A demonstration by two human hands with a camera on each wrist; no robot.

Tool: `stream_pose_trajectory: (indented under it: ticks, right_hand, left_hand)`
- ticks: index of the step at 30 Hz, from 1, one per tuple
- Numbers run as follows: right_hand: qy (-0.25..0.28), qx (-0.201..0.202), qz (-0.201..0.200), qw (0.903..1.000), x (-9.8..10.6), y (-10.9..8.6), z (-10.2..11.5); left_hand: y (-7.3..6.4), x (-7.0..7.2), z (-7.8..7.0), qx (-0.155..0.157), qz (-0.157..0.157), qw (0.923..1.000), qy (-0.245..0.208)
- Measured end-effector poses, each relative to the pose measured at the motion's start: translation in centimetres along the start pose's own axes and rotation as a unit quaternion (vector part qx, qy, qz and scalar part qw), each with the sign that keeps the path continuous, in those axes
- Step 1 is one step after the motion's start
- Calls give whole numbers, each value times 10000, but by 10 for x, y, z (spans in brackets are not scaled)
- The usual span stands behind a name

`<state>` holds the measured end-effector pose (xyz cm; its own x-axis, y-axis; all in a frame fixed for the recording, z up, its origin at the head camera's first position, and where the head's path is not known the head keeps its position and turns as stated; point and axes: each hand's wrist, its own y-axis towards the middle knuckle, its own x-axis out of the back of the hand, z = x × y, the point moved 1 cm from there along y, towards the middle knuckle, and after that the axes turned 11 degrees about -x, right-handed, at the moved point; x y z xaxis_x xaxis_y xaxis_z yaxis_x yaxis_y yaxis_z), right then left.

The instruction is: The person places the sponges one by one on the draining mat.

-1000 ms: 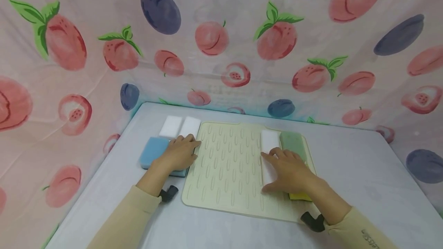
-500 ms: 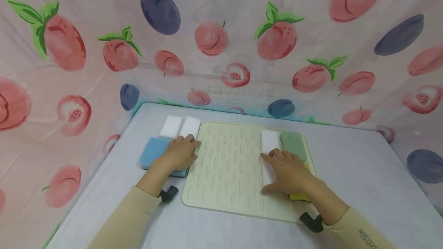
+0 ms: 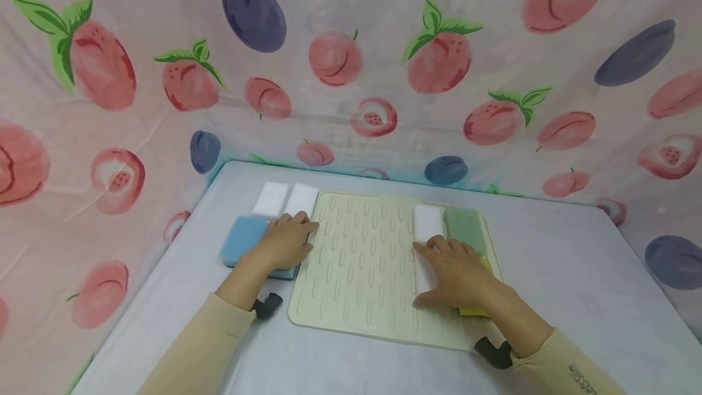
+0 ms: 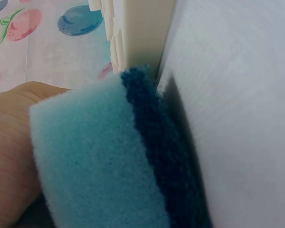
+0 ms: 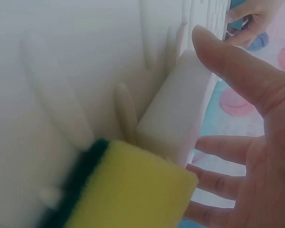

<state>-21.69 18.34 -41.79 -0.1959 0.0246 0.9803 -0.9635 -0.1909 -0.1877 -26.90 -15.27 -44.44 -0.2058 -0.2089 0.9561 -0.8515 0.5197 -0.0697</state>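
Note:
My left hand [image 3: 286,242] lies across a blue sponge [image 3: 245,239], with its fingertips at the left edge of the cream ridged mat [image 3: 368,316]. In the left wrist view, that blue sponge [image 4: 95,152] shows a dark scouring layer beside the hand. My right hand [image 3: 457,273] spreads its thumb and fingers over white foam [image 3: 428,222] on the mat's right side. The right wrist view has the thumb right at the white foam's [image 5: 173,104] edge. A yellow sponge [image 3: 473,311] with a dark green scouring side is partly hidden under this hand.
A green sponge [image 3: 464,230] lies beside the white foam at the mat's upper right. Two white foam blocks [image 3: 271,199] sit left of the mat, behind the blue sponge. Peach-printed cloth [image 3: 340,114] rises behind the white-covered table [image 3: 570,261].
My right hand has shifted very slightly left. The left hand and the sponges hold their places; the head view tilts slightly.

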Motion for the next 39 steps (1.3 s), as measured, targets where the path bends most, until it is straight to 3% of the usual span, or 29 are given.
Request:
stream_pose_trajectory:
  ticks: [39]
  right_hand:
    - [201,16,-199,9996,3,-4,-6]
  left_hand:
    - [1,-2,1,33,37,10000,-8]
